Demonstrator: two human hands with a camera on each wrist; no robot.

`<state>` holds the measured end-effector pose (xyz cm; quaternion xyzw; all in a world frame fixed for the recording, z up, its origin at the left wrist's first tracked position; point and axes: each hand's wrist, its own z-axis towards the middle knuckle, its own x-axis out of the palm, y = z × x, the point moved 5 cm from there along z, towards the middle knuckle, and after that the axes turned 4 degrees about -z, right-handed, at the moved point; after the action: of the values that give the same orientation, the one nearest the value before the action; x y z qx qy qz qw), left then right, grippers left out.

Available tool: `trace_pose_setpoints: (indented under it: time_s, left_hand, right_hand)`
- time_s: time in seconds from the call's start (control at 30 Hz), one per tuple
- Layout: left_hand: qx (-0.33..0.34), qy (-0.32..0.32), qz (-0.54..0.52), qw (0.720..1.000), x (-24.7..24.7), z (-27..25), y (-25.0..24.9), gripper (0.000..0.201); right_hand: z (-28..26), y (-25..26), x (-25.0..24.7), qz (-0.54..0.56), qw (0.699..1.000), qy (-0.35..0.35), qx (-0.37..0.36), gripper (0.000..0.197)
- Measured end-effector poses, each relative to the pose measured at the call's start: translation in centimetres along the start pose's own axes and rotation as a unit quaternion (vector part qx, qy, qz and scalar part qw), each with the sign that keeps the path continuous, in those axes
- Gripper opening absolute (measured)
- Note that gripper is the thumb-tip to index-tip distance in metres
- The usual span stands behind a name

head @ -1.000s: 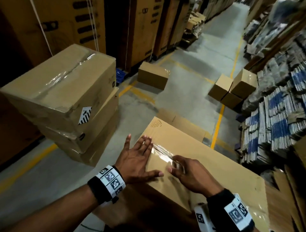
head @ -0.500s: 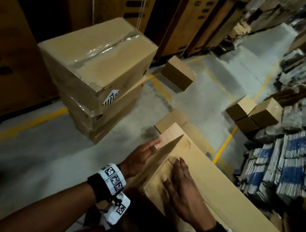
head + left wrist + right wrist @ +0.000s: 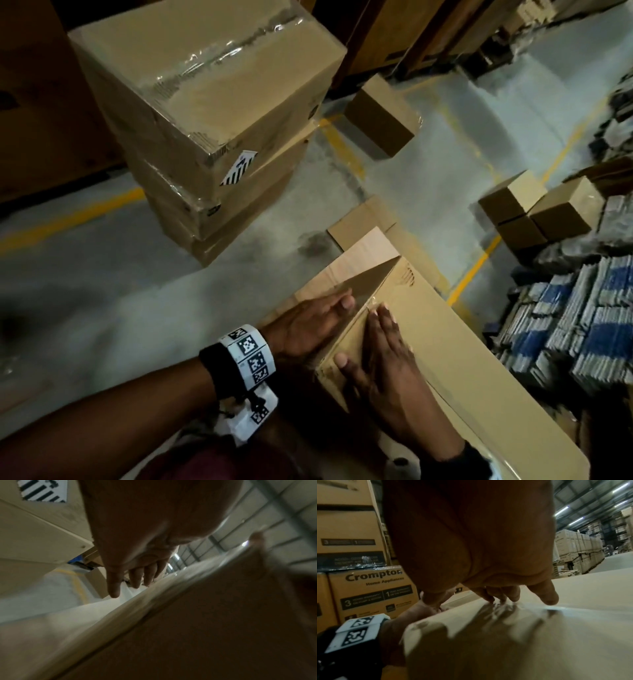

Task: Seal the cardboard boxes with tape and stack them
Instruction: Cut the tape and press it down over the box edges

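Your right hand (image 3: 387, 370) lies flat on the top panel of the cardboard box (image 3: 479, 377) right in front of you, fingers straight and close together, thumb out along the near corner. Fingertips sit on the strip of clear tape (image 3: 544, 607) that runs across the top; in the right wrist view the tape shows as a glossy band under them.

Your left hand (image 3: 308, 325) is pressed against the box's left side face, fingers straight, tips just below the top edge and close to your right fingertips. In the left wrist view the fingers (image 3: 135, 577) are extended along the cardboard; nothing is gripped. Both hands are flat and wide, holding nothing.

The box is long, runs from you toward the right, and is tilted in the head view. A lighter flap (image 3: 363, 253) shows at its far left end, with a flat cardboard piece (image 3: 359, 219) on the floor just beyond it.

Further left, a stack of three taped boxes (image 3: 212, 113) stands on the concrete floor (image 3: 102, 291), well apart from your box. Top one has clear tape along its seam and a striped label (image 3: 238, 168) on the near face.

Beyond: one small box (image 3: 380, 120) alone on the floor, a cluster of small boxes (image 3: 534, 209) at right near a yellow floor line (image 3: 472, 270), and bundled flat cartons (image 3: 582, 325) at far right. Printed appliance cartons (image 3: 373, 588) stand behind on the left.
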<state>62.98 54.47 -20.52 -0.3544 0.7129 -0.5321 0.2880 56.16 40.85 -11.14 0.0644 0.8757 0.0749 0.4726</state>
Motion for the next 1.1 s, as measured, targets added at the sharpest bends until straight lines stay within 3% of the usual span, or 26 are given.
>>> trace_pose_setpoints:
  time_s: [0.1,0.17,0.23,0.4,0.6,0.77,0.83,0.93,1.0,1.1]
  left_hand:
    - [0.046,-0.079,0.014,0.996,-1.4,-1.0,-3.4,0.067]
    - [0.089,-0.148,0.086,0.981,-1.7,-1.9,-5.2,0.060]
    - [0.137,-0.171,0.161,0.962,-1.1,-2.3,-7.4,0.056]
    - [0.184,-0.088,0.310,0.929,4.9,-1.0,-11.3,0.053]
    - [0.211,0.042,0.430,0.877,18.5,-2.7,-14.0,0.053]
    - [0.221,0.134,0.446,0.857,29.0,-6.1,-13.6,0.053]
    - [0.230,0.182,0.412,0.862,32.3,-8.0,-12.6,0.057]
    - [0.225,0.252,0.361,0.869,35.1,-10.3,-10.2,0.054]
    - [0.260,0.241,0.398,0.846,35.2,-10.7,-8.1,0.047]
    - [0.280,0.171,0.424,0.844,33.7,-10.2,-5.6,0.042]
  right_hand:
    - [-0.9,-0.7,-1.3,0.030,0.998,-0.040,-0.024,0.105]
    - [-2.1,-1.9,-1.8,0.037,0.996,-0.080,-0.029,0.094]
    - [-3.8,-3.6,-2.0,0.055,0.992,-0.112,-0.011,0.088]
    - [-9.2,-9.4,-0.9,0.102,0.976,-0.181,0.065,0.085]
    - [-19.1,-17.9,2.5,0.176,0.946,-0.232,0.140,0.056]
    - [-28.0,-25.5,6.8,0.205,0.909,-0.267,0.246,0.031]
    - [-30.5,-28.4,9.2,0.201,0.897,-0.261,0.296,0.032]
    - [-32.1,-30.1,12.3,0.235,0.881,-0.286,0.294,0.031]
    - [-31.9,-29.9,13.8,0.273,0.871,-0.310,0.267,0.032]
    - [-31.7,-29.9,14.9,0.261,0.860,-0.354,0.259,0.034]
